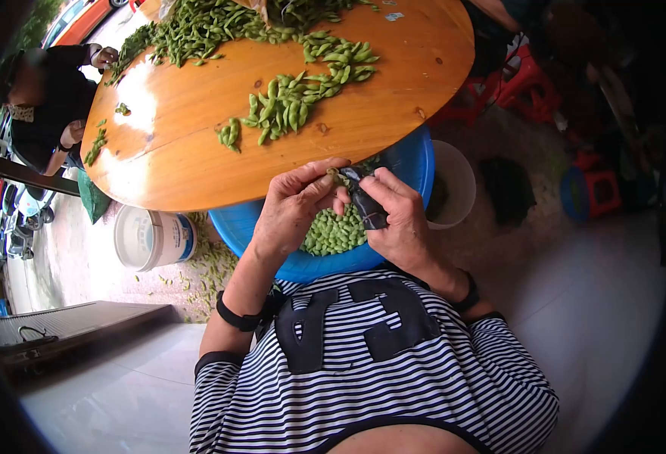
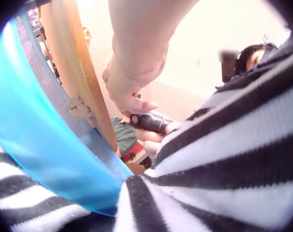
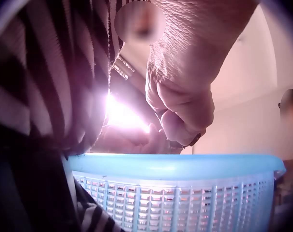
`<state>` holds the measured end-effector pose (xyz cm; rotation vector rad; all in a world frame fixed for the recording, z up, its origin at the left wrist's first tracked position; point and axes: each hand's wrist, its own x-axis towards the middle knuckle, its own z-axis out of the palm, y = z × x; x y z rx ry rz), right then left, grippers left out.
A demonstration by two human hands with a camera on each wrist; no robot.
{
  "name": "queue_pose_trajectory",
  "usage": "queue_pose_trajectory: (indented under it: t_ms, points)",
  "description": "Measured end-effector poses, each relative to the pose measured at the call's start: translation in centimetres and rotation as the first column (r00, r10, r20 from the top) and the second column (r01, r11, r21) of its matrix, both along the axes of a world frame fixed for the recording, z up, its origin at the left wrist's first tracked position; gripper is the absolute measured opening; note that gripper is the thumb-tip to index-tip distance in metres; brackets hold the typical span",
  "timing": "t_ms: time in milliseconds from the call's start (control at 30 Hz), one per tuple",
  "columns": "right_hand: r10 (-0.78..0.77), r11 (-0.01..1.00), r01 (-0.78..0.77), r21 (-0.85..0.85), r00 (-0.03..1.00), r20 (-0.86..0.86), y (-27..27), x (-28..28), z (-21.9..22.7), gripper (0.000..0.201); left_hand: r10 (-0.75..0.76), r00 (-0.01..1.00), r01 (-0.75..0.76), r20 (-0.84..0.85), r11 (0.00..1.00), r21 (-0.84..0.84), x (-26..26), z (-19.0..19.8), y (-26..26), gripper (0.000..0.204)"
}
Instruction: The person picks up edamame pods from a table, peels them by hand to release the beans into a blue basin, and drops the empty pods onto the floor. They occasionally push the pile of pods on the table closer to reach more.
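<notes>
Over the blue basket (image 1: 295, 266), close to the near edge of the wooden tabletop (image 1: 197, 113): two bare hands working close together. Left hand (image 1: 291, 208) narrow, thumb and fingertips pinching a small piece (image 1: 334, 175), too small in the head view to name for certain. Right hand (image 1: 403, 219) curled round a dark object (image 1: 368, 209), smooth and somewhat shiny, one end up beside the left fingertips; how far it covers the thumb, cannot tell. Black bands (image 1: 238, 314) on both wrists, striped shirt (image 1: 363, 378) just below.

Green pods (image 1: 291, 110) on the tabletop: a large heap at the far side, a looser spread running toward the near edge, a few small bits at the left. Shelled beans (image 1: 334, 233), pale green, inside the basket under the hands. Right wrist view shows the basket's openwork wall below a smooth rim.

White bucket (image 1: 138, 240) on the floor left of the basket, green bits (image 1: 208, 276) scattered around it. Pale tub (image 1: 458, 181) to the basket's right, red stool (image 1: 530, 87) beyond. Another person (image 1: 49, 106) at the tabletop's left end, one hand near the pods
</notes>
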<state>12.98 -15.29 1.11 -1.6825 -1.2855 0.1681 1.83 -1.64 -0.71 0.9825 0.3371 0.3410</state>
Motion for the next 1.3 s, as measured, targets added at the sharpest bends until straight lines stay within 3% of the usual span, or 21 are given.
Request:
queue_pose_trajectory:
  t_ms: [333, 500, 667, 733, 767, 833, 867, 900, 967, 1033, 1100, 1133, 1167, 1200, 1233, 1267, 1300]
  points:
    - [-0.005, 1.000, 0.006, -0.029, 1.000, 0.030, -0.2, -0.6, -0.3, 0.040, 0.084, 0.994, -0.077, 0.069, 0.992, -0.100, 0.9, -1.0, -1.0, 0.025]
    - [0.002, 0.999, -0.003, -0.044, 1.000, -0.025, -0.2, -0.4, -1.2, 0.036, 0.160, 0.976, -0.153, -0.146, 0.986, 0.062, 1.8, -0.6, -1.7, 0.027]
    - [0.005, 1.000, -0.008, -0.025, 0.991, -0.135, -0.1, 0.9, -2.0, 0.031, 0.099, 0.994, -0.094, -0.054, 0.991, 0.090, 1.8, -1.3, -1.8, 0.032]
    - [0.023, 0.999, -0.011, 0.036, 0.932, -0.362, -0.3, 1.7, -2.4, 0.032, 0.079, 0.996, -0.073, -0.053, 0.992, 0.105, 1.8, -1.0, -1.8, 0.034]
    - [0.016, 0.999, -0.004, 0.036, 0.932, -0.361, -0.7, 2.1, -2.4, 0.032, 0.052, 0.997, -0.043, -0.061, 0.988, 0.148, 1.9, -0.5, -1.9, 0.036]
    - [0.031, 0.994, -0.096, -0.043, 0.652, -0.758, -1.6, 2.9, -2.4, 0.034, 0.019, 0.997, -0.005, -0.071, 0.982, 0.191, 2.0, 0.0, -1.9, 0.039]
    - [0.103, 0.994, -0.091, 0.065, 0.521, -0.848, -1.7, 2.9, -2.3, 0.030, -0.016, 0.997, 0.030, -0.072, 0.980, 0.195, 2.1, 0.2, -1.8, 0.040]
    - [0.100, 0.994, -0.085, 0.066, 0.522, -0.847, -1.9, 3.1, -2.2, 0.030, -0.050, 0.996, 0.064, -0.073, 0.978, 0.201, 2.3, 0.3, -1.8, 0.041]
    - [0.146, 0.989, -0.073, 0.130, 0.328, -0.933, -2.5, 3.9, -1.8, 0.029, -0.051, 0.992, 0.074, -0.111, 0.974, 0.212, 2.6, 1.4, -2.2, 0.043]
    - [0.151, 0.988, -0.060, 0.139, 0.310, -0.939, -3.4, 4.9, -2.0, 0.026, -0.049, 0.987, 0.082, -0.151, 0.971, 0.223, 2.6, 1.3, -2.4, 0.046]
    - [0.201, 0.979, -0.048, 0.197, 0.350, -0.915, -4.9, 6.2, -2.4, 0.024, -0.106, 0.991, 0.123, -0.082, 0.959, 0.256, 1.9, 0.2, -2.1, 0.037]
    - [0.126, 0.988, 0.038, 0.150, 0.359, -0.925, -5.5, 6.4, -1.5, 0.024, -0.100, 0.992, 0.118, -0.082, 0.959, 0.258, 1.4, -0.1, -1.8, 0.037]
    - [0.078, 0.989, 0.092, 0.119, 0.367, -0.927, -6.3, 7.1, -0.9, 0.023, -0.174, 0.974, 0.228, -0.148, 0.719, 0.656, 0.8, -0.3, -1.3, 0.029]
    - [-0.025, 0.994, 0.105, 0.033, 0.508, -0.861, -7.6, 8.6, -2.0, 0.021, -0.205, 0.948, 0.301, -0.245, 0.315, 0.900, 0.2, -0.3, -0.8, 0.022]
    - [-0.309, 0.942, 0.186, -0.280, 0.808, -0.502, -8.9, 9.9, -1.5, 0.023, -0.194, 0.949, 0.299, -0.247, 0.315, 0.901, -0.3, -0.1, -0.2, 0.022]
    - [-0.448, 0.841, 0.477, -0.254, 0.878, 0.165, -9.5, 10.7, -2.1, 0.035, -0.152, 0.960, 0.270, -0.236, 0.277, 0.922, -0.7, 0.3, 0.4, 0.017]
    - [-0.538, 0.699, 0.672, -0.247, 0.721, 0.437, -9.9, 10.9, -2.2, 0.043, -0.112, 0.968, 0.244, -0.223, 0.236, 0.941, -1.1, 0.9, 0.9, 0.013]
